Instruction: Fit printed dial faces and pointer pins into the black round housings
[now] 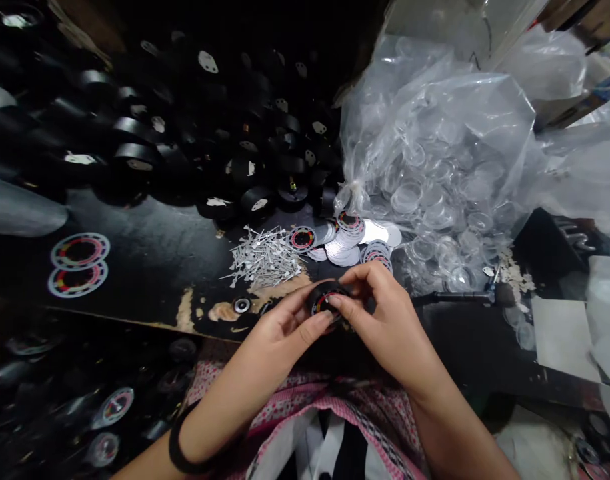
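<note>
Between my two hands, above the front edge of the bench, is a round black gauge (323, 301) with a coloured dial face turned up toward me. My left hand (295, 319) grips its left side, the thumb lying along the near rim. Around the right side curl the fingers of my right hand (372, 301), with its thumb on the dial. Just beyond lie a heap of small grey pointers (265, 257) and a spread pile of printed and silvery dial discs (343, 245). A small round metal-and-black piece (242, 305) lies left of my hands.
Many black gauge housings (139, 157) crowd the back of the bench. A plastic bag of clear round covers (435, 167) spills out at right, beside a black-handled tool (465, 297). Two large dials (79, 267) lie left; finished-looking gauges (113, 407) sit below the bench edge.
</note>
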Available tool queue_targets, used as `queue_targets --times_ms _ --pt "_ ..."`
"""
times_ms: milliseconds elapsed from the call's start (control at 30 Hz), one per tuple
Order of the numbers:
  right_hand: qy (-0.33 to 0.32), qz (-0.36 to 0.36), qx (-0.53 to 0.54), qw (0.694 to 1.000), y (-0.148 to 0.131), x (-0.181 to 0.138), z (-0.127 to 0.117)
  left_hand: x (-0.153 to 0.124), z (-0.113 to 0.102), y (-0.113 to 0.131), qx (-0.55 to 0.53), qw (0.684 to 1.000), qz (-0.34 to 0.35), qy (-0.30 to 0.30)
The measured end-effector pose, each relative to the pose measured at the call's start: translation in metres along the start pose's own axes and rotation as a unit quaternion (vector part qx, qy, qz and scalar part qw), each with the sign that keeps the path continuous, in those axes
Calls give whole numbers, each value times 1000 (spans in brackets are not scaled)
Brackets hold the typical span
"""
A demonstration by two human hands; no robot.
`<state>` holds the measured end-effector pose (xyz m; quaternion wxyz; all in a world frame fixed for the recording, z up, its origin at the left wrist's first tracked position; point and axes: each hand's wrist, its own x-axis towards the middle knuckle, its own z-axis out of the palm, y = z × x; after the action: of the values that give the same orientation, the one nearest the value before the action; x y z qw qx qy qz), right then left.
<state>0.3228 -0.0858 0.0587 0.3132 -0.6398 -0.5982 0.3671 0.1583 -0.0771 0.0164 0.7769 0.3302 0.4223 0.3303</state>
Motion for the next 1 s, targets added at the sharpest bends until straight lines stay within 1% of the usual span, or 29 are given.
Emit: queue_targets --times_ms 67,167,233,300,333,400,467,500,533,600,700,767,833,933,1000 --pt "-6 16 21 1000 2 -4 4 -3 -1 -3 23 1000 13 10" --pt "-46 21 38 998 2 -10 8 -12 -8 -8 115 992 37 45" --pt "-94 5 31 995 0 -10 10 -20 -18 -12 171 981 51 74" --pt "-136 -28 1 990 -2 -3 11 -25 -29 -15 176 977 51 107" --pt "-143 -47 -37 988 -3 3 13 -27 -34 -15 149 980 48 123" --pt "-129 -87 -163 974 -6 19 19 -27 -40 -14 53 986 45 154" --pt "-106 -132 -302 938 -8 34 27 -26 -42 -10 -52 980 59 182" --pt "-101 -153 -354 917 -10 40 32 -26 -42 -7 -90 974 70 194" --pt "-100 -173 -391 898 -11 45 36 -25 -42 -5 -118 968 82 204" --pt "-102 -202 -434 872 -13 51 42 -25 -39 -2 -152 962 93 208" --pt "-108 -218 -461 854 -13 55 45 -24 -35 -3 -180 958 89 205" --pt "-108 -220 -458 854 -12 55 45 -22 -31 -5 -193 953 102 208" --pt "-105 -208 -444 865 -12 53 43 -18 -27 -4 -203 950 123 205" --pt "-98 -173 -409 891 -12 47 42 -11 -20 -1 -201 952 130 193" --pt "-84 -146 -363 916 -10 42 41 -7 -16 0 -194 953 133 190"
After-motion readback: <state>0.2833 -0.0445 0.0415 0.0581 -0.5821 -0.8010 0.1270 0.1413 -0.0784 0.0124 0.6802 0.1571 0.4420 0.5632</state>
